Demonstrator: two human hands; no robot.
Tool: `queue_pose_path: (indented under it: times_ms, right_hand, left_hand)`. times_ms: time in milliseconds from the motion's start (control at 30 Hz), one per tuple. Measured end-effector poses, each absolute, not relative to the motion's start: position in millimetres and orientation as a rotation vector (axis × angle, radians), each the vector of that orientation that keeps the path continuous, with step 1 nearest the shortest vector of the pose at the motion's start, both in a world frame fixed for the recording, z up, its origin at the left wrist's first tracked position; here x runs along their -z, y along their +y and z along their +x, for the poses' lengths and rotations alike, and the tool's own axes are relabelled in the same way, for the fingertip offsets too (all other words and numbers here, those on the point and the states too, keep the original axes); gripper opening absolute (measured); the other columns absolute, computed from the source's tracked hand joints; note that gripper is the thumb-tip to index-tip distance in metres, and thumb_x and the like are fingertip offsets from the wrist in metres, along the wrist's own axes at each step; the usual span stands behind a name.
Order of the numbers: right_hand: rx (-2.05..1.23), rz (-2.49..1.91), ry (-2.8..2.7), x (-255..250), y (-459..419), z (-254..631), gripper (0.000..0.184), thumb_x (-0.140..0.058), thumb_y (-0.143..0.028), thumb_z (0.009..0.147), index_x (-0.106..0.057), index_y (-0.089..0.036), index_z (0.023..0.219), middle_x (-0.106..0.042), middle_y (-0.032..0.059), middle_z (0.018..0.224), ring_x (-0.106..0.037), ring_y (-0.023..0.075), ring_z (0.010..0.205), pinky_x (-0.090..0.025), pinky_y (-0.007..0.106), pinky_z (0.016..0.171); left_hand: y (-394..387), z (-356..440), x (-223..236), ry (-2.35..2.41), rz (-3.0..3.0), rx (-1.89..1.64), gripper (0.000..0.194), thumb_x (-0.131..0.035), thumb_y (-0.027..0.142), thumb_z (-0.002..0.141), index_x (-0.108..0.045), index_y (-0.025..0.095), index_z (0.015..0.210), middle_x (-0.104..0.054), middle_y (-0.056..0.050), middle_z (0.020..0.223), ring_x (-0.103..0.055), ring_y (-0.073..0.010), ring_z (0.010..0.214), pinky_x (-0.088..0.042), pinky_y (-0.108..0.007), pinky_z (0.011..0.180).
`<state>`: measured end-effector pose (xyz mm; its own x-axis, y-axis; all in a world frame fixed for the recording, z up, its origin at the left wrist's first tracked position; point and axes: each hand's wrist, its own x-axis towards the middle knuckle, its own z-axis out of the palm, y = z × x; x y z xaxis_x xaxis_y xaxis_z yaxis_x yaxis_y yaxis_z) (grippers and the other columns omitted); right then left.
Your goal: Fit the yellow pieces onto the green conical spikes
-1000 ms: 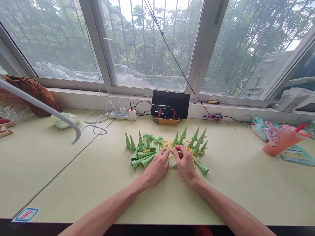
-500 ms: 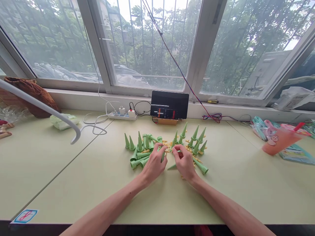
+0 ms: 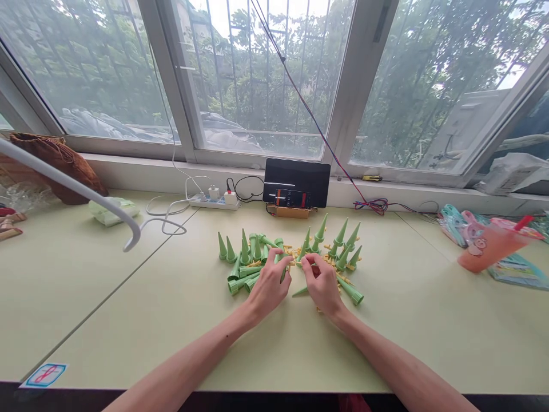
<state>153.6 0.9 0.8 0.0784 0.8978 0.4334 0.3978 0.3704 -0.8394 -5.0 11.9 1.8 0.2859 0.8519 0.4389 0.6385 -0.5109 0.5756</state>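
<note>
My left hand [image 3: 270,281] is curled around a green plastic spike [image 3: 283,274], most of which my fingers hide. Close beside it, my right hand [image 3: 322,281] pinches a small yellow plastic piece [image 3: 298,263] between thumb and forefinger. The fingertips of both hands nearly meet; whether the yellow piece joins the spike cannot be made out. To the left lie several green spikes [image 3: 250,271], with some cones [image 3: 222,246] standing upright. Several more upright cones [image 3: 340,233] with yellow pieces fitted stand on the right, and another spike [image 3: 351,292] lies beside my right hand.
Behind the pile, a phone [image 3: 291,198] leans against a dark tablet [image 3: 317,177]. A white power strip [image 3: 218,202] with cables sits to their left. A white curved bar [image 3: 98,197] crosses the left side. An orange cup with a straw [image 3: 484,249] stands far right.
The yellow piece shows more clearly between my fingertips, with my right fingertips slightly farther right. Otherwise my hands and the pile hold nearly the same position.
</note>
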Motion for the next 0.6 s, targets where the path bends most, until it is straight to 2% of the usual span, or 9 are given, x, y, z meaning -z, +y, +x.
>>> queue_pose_path:
  times_ms: [300, 500, 600]
  right_hand:
    - [-0.571, -1.209, -1.531, -1.3, 0.6, 153.8, 0.027, -0.047, -0.040, 0.097, -0.056, -0.021, 0.080, -0.049, -0.0030, 0.063, -0.040, 0.0124, 0.052, -0.032, 0.025, 0.049]
    - [-0.588, -1.205, -1.551, -0.3, 1.1, 153.8, 0.025, -0.048, -0.038, 0.098, -0.056, -0.020, 0.081, -0.050, -0.0025, 0.065, -0.041, 0.0124, 0.053, -0.033, 0.025, 0.050]
    - [-0.598, -1.204, -1.561, 0.1, 1.0, 153.7, 0.025, -0.048, -0.038, 0.098, -0.057, -0.020, 0.083, -0.051, -0.0022, 0.066, -0.041, 0.0123, 0.053, -0.033, 0.025, 0.050]
  left_hand:
    - [11.4, -5.1, -1.0, 1.344, 2.265, -1.050, 0.031, -0.046, 0.011, 0.090, -0.059, 0.021, 0.116, -0.046, -0.010, 0.127, -0.051, -0.0065, 0.055, -0.054, -0.033, 0.075]
    - [10.0, -3.9, -2.9, 1.311, 2.268, -1.071, 0.030, -0.048, 0.009, 0.088, -0.060, 0.022, 0.112, -0.046, -0.009, 0.126, -0.059, -0.0106, 0.066, -0.054, -0.033, 0.079]
    - [9.7, -3.6, -3.9, 1.290, 2.261, -1.059, 0.029, -0.047, 0.008, 0.088, -0.060, 0.021, 0.111, -0.046, -0.010, 0.126, -0.056, -0.0089, 0.063, -0.054, -0.033, 0.080]
